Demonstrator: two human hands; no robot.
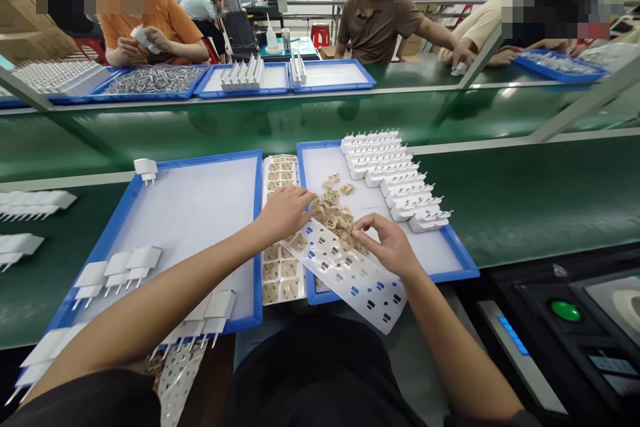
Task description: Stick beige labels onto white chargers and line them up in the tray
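My left hand lies over the upper left end of a white plastic sheet with small cut-out slots, its thumb and fingers closed on that end. The sheet slants down across the near edge of the right blue tray. My right hand pinches with thumb and forefinger at the edge of a heap of thin beige cut-outs; a beige piece seems to be between the fingertips, partly hidden. Beneath my left hand are sheets of beige stickers, between the two trays.
Rows of white plug adapters stand at the right tray's far side. The left blue tray carries more white adapters. A black machine with a green button is at lower right. Co-workers sit beyond the green conveyor.
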